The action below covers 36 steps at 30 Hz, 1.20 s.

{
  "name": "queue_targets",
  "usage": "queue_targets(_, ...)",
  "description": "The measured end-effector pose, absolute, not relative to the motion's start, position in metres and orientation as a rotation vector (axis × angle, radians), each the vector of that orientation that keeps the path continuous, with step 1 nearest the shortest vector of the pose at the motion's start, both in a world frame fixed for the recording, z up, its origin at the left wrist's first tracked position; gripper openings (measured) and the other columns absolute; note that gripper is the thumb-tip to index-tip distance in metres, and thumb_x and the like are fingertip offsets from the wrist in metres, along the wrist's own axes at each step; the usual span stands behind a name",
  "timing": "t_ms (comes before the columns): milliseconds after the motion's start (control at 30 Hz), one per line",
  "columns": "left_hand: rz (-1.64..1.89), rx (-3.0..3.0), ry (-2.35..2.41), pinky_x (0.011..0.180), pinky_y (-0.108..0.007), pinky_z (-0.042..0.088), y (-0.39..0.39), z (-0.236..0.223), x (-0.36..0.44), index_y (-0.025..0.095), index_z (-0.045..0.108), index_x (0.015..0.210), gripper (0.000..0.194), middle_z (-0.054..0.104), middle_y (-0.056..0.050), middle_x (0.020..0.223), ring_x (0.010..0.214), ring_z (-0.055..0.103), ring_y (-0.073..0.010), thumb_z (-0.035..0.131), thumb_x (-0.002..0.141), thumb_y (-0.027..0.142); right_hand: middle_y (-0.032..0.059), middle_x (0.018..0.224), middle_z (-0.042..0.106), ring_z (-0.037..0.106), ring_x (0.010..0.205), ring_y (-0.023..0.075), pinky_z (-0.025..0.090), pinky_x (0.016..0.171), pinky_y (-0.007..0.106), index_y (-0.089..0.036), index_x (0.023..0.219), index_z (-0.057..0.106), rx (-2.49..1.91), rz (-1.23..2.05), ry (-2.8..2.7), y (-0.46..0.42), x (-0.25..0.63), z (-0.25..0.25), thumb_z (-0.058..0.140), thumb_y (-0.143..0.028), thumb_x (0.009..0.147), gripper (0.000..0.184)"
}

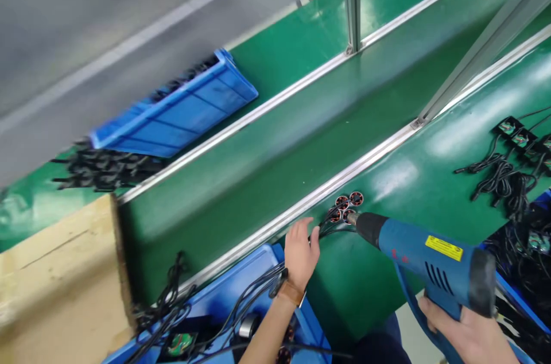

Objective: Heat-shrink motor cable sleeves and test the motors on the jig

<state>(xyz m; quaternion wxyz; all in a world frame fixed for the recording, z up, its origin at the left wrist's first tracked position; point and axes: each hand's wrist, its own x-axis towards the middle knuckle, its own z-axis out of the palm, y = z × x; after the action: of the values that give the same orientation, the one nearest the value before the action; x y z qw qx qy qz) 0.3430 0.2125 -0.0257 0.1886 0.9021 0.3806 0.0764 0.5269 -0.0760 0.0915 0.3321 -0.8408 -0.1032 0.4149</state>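
Observation:
My right hand (477,332) is wrapped around the handle of a blue heat gun (424,252) with a black front and a yellow label. Its metal nozzle points at several small round motor coils (356,198), which stand close together on the green bench top. Black cables (329,231) run from the coils towards my left hand (301,252). The cables pass between the thumb and fingers of that hand, which closes on them just left of the coils. A watch with a brown strap (291,293) is on my left wrist.
A blue bin (275,258) with cables and parts stands under my left arm, beside a cardboard box (64,278). Circuit boards with coiled cables (503,174) lie at right. A sunken green channel (258,163) runs past metal posts (353,8); another blue bin (189,117) sits beyond.

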Motion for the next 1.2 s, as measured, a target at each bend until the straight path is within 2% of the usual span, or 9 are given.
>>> queue_targets(67,-0.002,2.389,1.176,0.079,-0.037,0.053,0.225,-0.030,0.338,0.018,0.062,0.110,0.021,0.075,-0.010,0.099,0.091,0.070,-0.0255,0.051,0.096,0.028,0.0013,0.055,0.061,0.062,0.059,0.0225,0.054,0.057,0.030,-0.026,0.062,0.062,-2.167,1.150,-0.285,-0.056,0.526,0.097,0.071,-0.049,0.073,0.027)
queue_targets(133,-0.193,2.244,1.176,0.073,-0.032,0.051,0.235,-0.032,0.338,0.020,0.066,0.099,0.015,0.075,-0.006,0.089,0.082,0.070,-0.0221,0.054,0.093,0.027,0.0014,0.054,0.060,0.061,0.060,0.0223,0.054,0.060,0.030,-0.025,0.062,0.059,-2.149,1.166,-0.303,-0.040,0.524,0.103,0.068,-0.052,0.074,0.031)
queue_targets(200,-0.258,2.166,1.149,0.071,-0.029,0.047,0.242,-0.030,0.342,0.021,0.067,0.083,0.015,0.074,-0.004,0.081,0.077,0.068,-0.0195,0.055,0.092,0.026,0.0017,0.054,0.060,0.060,0.058,0.0215,0.052,0.061,0.031,-0.024,0.061,0.056,-2.151,1.160,-0.320,-0.031,0.522,0.108,0.065,-0.054,0.076,0.035)
queue_targets(267,-0.232,2.151,1.154,0.069,-0.028,0.045,0.248,-0.025,0.347,0.020,0.065,0.076,0.019,0.072,-0.003,0.078,0.074,0.066,-0.0183,0.054,0.091,0.025,0.0018,0.056,0.061,0.058,0.057,0.0205,0.051,0.062,0.033,-0.023,0.061,0.054,-2.155,1.177,-0.327,-0.026,0.521,0.111,0.061,-0.056,0.078,0.038)
queue_targets(400,-0.121,2.135,1.224,0.069,-0.029,0.042,0.260,-0.018,0.359,0.019,0.065,0.083,0.019,0.073,-0.005,0.082,0.076,0.064,-0.0188,0.050,0.093,0.026,0.0010,0.057,0.060,0.059,0.058,0.0205,0.050,0.063,0.034,-0.022,0.069,0.058,-2.158,1.179,-0.311,-0.021,0.521,0.113,0.057,-0.057,0.080,0.037)
queue_targets(567,-0.093,2.105,1.219,0.072,-0.029,0.042,0.269,-0.018,0.369,0.019,0.065,0.081,0.021,0.073,-0.005,0.083,0.079,0.064,-0.0187,0.051,0.092,0.030,0.0001,0.055,0.060,0.060,0.057,0.0214,0.050,0.064,0.035,-0.021,0.077,0.060,-2.126,1.171,-0.275,-0.016,0.518,0.115,0.058,-0.055,0.080,0.034)
queue_targets(900,-0.337,2.002,1.029,0.065,-0.028,0.039,0.268,-0.034,0.363,0.017,0.067,0.077,0.017,0.070,-0.002,0.074,0.071,0.061,-0.0176,0.062,0.079,0.033,0.0001,0.055,0.060,0.060,0.057,0.0219,0.050,0.065,0.036,-0.019,0.087,0.062,-2.080,1.176,-0.267,-0.014,0.522,0.117,0.058,-0.054,0.079,0.037)
queue_targets(1067,-0.414,1.928,0.960,0.060,-0.026,0.037,0.270,-0.041,0.359,0.018,0.064,0.071,0.016,0.066,0.000,0.068,0.067,0.059,-0.0160,0.059,0.077,0.031,0.0006,0.055,0.060,0.060,0.056,0.0214,0.050,0.063,0.035,-0.019,0.080,0.060,-2.080,1.188,-0.264,-0.014,0.521,0.117,0.058,-0.053,0.078,0.034)
queue_targets(1200,-0.455,1.864,0.948,0.055,-0.025,0.036,0.269,-0.045,0.357,0.019,0.057,0.066,0.023,0.060,0.002,0.060,0.058,0.054,-0.0135,0.054,0.081,0.036,-0.0004,0.055,0.059,0.059,0.055,0.0209,0.050,0.062,0.034,-0.018,0.085,0.062,-2.081,1.189,-0.266,-0.015,0.521,0.118,0.058,-0.051,0.079,0.033)
